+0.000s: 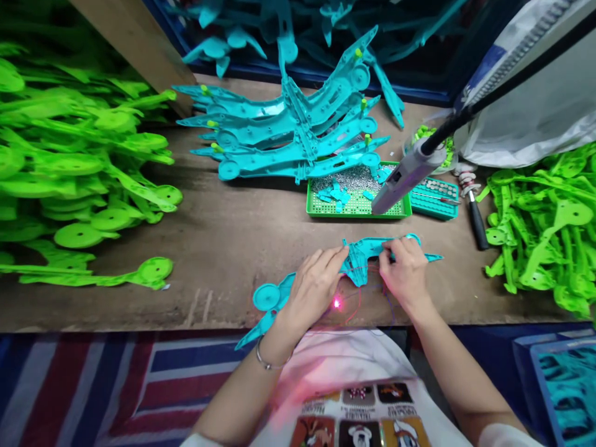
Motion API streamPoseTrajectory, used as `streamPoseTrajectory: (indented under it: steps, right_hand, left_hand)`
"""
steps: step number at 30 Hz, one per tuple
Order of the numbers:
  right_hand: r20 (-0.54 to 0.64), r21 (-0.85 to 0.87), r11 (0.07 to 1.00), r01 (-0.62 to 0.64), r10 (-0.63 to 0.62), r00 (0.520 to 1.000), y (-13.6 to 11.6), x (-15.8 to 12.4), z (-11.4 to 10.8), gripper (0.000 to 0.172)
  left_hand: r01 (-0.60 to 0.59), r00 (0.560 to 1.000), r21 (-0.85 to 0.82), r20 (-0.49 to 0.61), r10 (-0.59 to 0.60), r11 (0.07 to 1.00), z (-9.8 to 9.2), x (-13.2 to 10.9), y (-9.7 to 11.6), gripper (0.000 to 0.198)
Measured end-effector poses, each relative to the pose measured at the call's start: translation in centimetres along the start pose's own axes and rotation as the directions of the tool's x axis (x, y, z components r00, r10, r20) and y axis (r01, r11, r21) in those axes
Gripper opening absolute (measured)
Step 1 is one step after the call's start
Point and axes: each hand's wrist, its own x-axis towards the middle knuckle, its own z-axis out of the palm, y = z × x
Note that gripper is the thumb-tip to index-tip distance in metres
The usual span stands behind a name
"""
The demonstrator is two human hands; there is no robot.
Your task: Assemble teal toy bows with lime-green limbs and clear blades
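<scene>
A turquoise plastic part with curved arms [372, 247] lies near the table's front edge. My left hand [317, 280] rests over its left half, fingers together, pressing it down near the ribbed middle; the thumb is hidden. On the right arm of the part, my right hand [404, 270] is closed in a pinch; whatever is between its fingertips is too small to make out. Thin red and purple wires [359, 304] trail below the part. Beside my left hand, a small lit red light [338, 302] glows.
Turquoise parts [298, 127] are stacked behind. A green tray [358, 214] holds screws and small pieces. A grey-and-black electric screwdriver [405, 174] hangs above it. Right of it lie a teal case [435, 202] and black-handled tool [477, 220]. Lime-green parts pile up left [84, 167] and right [544, 217].
</scene>
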Motion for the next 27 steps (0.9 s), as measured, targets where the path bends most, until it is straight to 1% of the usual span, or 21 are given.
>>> streamPoseTrajectory:
  steps: [2, 3, 4, 5, 7, 9, 12, 14, 15, 16, 17, 18, 19, 20, 21, 22, 23, 24, 25, 27]
  right_hand:
    - [0.099, -0.106, 0.988, 0.11, -0.099, 0.99, 0.0, 0.1, -0.2, 0.019]
    - [0.141, -0.114, 0.983, 0.142, -0.125, 0.982, 0.2, 0.3, -0.4, 0.019]
    - [0.172, -0.085, 0.984, 0.157, -0.141, 0.975, 0.4, 0.5, -0.7, 0.019]
    - [0.195, -0.023, 0.988, 0.155, -0.148, 0.97, 0.8, 0.8, -1.1, 0.02]
    - [0.221, 0.155, 0.981, 0.115, -0.148, 0.964, 1.7, 1.0, -2.2, 0.024]
    - [0.201, 0.284, 0.957, 0.057, -0.117, 0.973, 2.7, 0.8, -3.6, 0.026]
    - [0.161, 0.324, 0.946, -0.004, -0.051, 0.986, 4.3, -0.8, -5.8, 0.025]
    - [0.191, 0.304, 0.951, -0.046, -0.014, 0.981, 5.3, -2.3, -7.1, 0.025]
    - [0.213, 0.289, 0.956, -0.058, -0.006, 0.977, 5.7, -3.0, -7.8, 0.024]
    - [0.227, 0.273, 0.96, -0.06, -0.004, 0.974, 6.0, -3.6, -8.4, 0.024]
    - [0.233, 0.261, 0.964, -0.055, -0.008, 0.973, 6.1, -4.2, -8.9, 0.023]
    - [0.229, 0.257, 0.966, -0.043, -0.018, 0.973, 6.0, -4.6, -9.5, 0.022]
    - [0.215, 0.257, 0.966, -0.028, -0.029, 0.976, 5.7, -5.0, -9.9, 0.021]
    - [0.197, 0.265, 0.964, -0.017, -0.037, 0.98, 5.1, -5.2, -10.3, 0.02]
    - [0.183, 0.283, 0.959, -0.007, -0.047, 0.982, 4.3, -5.3, -10.6, 0.02]
    - [0.176, 0.309, 0.951, 0.008, -0.065, 0.982, 3.4, -5.4, -10.8, 0.019]
    - [0.173, 0.341, 0.939, 0.03, -0.094, 0.98, 2.5, -5.3, -10.9, 0.018]
    - [0.171, 0.372, 0.927, 0.053, -0.125, 0.977, 1.7, -5.2, -10.9, 0.018]
    - [0.168, 0.389, 0.918, 0.072, -0.147, 0.975, 1.2, -5.0, -10.8, 0.018]
    - [0.168, 0.353, 0.933, 0.07, -0.136, 0.976, 1.2, -4.5, -10.4, 0.021]
  left_hand:
    - [-0.017, 1.0, -0.033, 0.021, 0.018, 0.999, 0.0, 0.2, -0.5, 0.053]
    - [-0.022, 0.999, -0.048, 0.034, 0.024, 0.999, 0.0, 0.3, -0.7, 0.053]
    - [-0.024, 0.999, -0.056, 0.046, 0.027, 0.998, 0.0, 0.3, -0.9, 0.054]
    - [-0.017, 0.998, -0.053, 0.055, 0.02, 0.998, 0.0, 0.4, -1.1, 0.056]
    - [0.021, 0.997, -0.008, 0.069, -0.02, 1.0, 0.1, 0.4, -1.3, 0.062]
    - [0.062, 0.994, 0.053, 0.083, -0.066, 0.997, 0.1, 0.5, -1.2, 0.068]
    - [0.058, 0.993, 0.072, 0.098, -0.065, 0.996, -0.6, 0.6, -1.0, 0.069]
    - [0.033, 0.997, 0.032, 0.063, -0.035, 0.999, -2.1, 0.2, -1.1, 0.064]
    - [0.037, 0.999, 0.006, 0.021, -0.037, 0.999, -3.1, -0.3, -1.1, 0.06]
    - [0.066, 0.997, -0.021, -0.034, -0.067, 0.998, -4.4, -1.0, -1.1, 0.053]
    - [0.123, 0.987, -0.047, -0.095, -0.127, 0.991, -5.7, -2.1, -1.2, 0.046]
    - [0.2, 0.967, -0.069, -0.147, -0.208, 0.977, -7.0, -3.3, -1.1, 0.038]
    - [0.289, 0.938, -0.081, -0.176, -0.299, 0.954, -8.1, -4.8, -0.9, 0.031]
    - [0.37, 0.91, -0.082, -0.172, -0.378, 0.926, -9.0, -6.4, -0.7, 0.024]
    - [0.428, 0.891, -0.075, -0.13, -0.434, 0.901, -9.5, -8.0, -0.3, 0.02]
    - [0.461, 0.883, -0.069, -0.064, -0.465, 0.885, -9.6, -9.5, 0.0, 0.017]
    - [0.473, 0.88, -0.07, 0.003, -0.474, 0.878, -9.3, -10.8, 0.3, 0.016]
    - [0.474, 0.88, -0.078, 0.046, -0.472, 0.877, -8.7, -11.9, 0.6, 0.016]
    - [0.468, 0.884, -0.086, 0.044, -0.466, 0.88, -7.8, -12.7, 0.8, 0.016]
    - [0.443, 0.894, -0.09, -0.029, -0.447, 0.892, -5.7, -13.6, 0.8, 0.019]
